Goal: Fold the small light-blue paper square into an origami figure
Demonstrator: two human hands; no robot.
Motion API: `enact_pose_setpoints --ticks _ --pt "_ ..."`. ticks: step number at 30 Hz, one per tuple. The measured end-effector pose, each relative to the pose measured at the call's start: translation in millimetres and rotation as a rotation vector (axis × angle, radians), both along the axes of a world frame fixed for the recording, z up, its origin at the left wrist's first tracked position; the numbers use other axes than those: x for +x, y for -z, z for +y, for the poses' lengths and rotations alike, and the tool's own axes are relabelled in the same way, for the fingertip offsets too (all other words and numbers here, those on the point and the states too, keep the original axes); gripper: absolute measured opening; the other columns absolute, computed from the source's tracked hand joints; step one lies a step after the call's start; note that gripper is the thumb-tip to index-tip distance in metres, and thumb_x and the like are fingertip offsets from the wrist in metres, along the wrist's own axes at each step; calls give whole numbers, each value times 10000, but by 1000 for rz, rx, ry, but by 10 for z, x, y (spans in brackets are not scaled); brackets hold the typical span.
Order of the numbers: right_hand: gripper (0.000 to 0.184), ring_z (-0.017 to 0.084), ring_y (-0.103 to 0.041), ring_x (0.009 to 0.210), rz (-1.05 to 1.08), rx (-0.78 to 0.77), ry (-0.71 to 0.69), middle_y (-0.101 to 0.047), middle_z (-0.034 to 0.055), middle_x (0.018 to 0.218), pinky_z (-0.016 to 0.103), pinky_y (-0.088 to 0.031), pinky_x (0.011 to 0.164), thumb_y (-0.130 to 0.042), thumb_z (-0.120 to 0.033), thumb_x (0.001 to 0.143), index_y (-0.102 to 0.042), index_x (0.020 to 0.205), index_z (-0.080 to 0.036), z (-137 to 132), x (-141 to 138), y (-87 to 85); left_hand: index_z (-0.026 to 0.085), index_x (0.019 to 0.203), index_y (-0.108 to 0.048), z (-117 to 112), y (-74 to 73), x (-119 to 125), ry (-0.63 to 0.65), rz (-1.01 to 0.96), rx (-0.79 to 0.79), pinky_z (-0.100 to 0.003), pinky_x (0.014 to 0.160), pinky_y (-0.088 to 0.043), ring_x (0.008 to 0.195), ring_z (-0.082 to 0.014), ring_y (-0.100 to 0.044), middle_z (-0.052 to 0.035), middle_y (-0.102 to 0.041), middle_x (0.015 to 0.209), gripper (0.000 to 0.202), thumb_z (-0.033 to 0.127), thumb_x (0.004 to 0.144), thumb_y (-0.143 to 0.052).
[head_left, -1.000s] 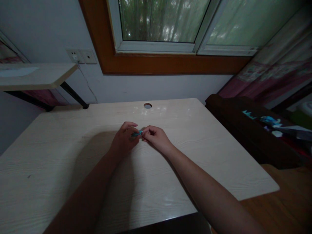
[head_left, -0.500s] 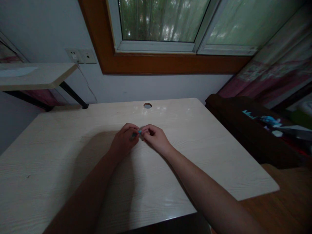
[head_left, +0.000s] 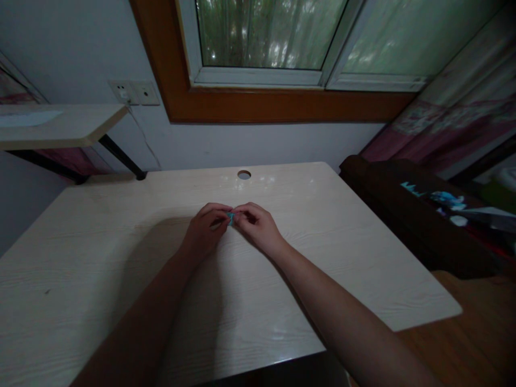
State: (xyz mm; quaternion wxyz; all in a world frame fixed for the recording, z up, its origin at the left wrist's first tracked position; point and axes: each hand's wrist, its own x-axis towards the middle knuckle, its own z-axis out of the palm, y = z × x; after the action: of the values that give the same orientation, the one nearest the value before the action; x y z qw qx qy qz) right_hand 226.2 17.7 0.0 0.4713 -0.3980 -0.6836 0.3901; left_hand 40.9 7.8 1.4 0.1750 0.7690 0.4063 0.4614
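Note:
Between my fingertips is a small teal-blue piece [head_left: 230, 217], mostly covered, its exact kind too small to make out. My left hand [head_left: 207, 226] is closed in a pinch on its left side. From the right, my right hand [head_left: 258, 221] pinches the same piece with thumb and forefinger. The fingertips of both hands nearly meet, over the middle of a pale wood-grain table [head_left: 322, 258]. A shadow falls on the tabletop around my left forearm.
A round cable hole [head_left: 244, 174] lies near the table's back edge. At the left, a raised shelf [head_left: 60, 129] stands on black legs. A window [head_left: 266, 37] is behind the table. To the right, a dark brown piece of furniture [head_left: 387, 209] carries blue items [head_left: 447, 200].
My left fingers have shifted slightly and come closer to the right ones. More of the teal-blue piece's face now shows between the fingertips. The forearms have hardly moved.

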Motion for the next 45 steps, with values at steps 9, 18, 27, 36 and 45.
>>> enact_pose_setpoints --ticks 9,18,27,36,45 --pt "161 169 -608 808 -39 6 10 -668 55 913 295 -473 748 -636 -326 869 -702 959 -211 5 20 -2 187 877 -653 -5 -12 -7 2 -24 10 -298 814 -611 988 -161 -661 -84 -678 1081 47 156 874 -618" --pt "94 170 -617 870 -261 273 -91 -672 54 934 292 -480 778 -604 -232 912 -671 975 -214 11 113 -82 201 861 -657 16 28 -21 -16 67 45 -355 920 -564 1008 -177 -654 -73 -684 1089 63 143 856 -634" --pt "62 160 -600 847 -330 354 -139 -646 54 916 290 -482 782 -598 -239 925 -644 946 -204 39 175 -99 203 877 -648 35 63 -48 -3 116 114 -356 927 -538 1009 -176 -643 -64 -678 1074 60 152 859 -624" --pt "69 157 -604 856 -333 378 -238 -606 55 917 288 -501 792 -619 -247 914 -676 929 -211 60 222 -91 196 848 -641 20 50 -52 24 163 129 -341 908 -538 966 -175 -640 -70 -670 1044 43 167 868 -618" --pt "161 164 -646 890 -347 382 -218 -696 57 962 294 -506 823 -573 -229 943 -707 1032 -233 94 221 -8 199 858 -645 35 45 -53 -26 95 153 -341 872 -537 929 -165 -644 -54 -680 987 37 165 863 -631"
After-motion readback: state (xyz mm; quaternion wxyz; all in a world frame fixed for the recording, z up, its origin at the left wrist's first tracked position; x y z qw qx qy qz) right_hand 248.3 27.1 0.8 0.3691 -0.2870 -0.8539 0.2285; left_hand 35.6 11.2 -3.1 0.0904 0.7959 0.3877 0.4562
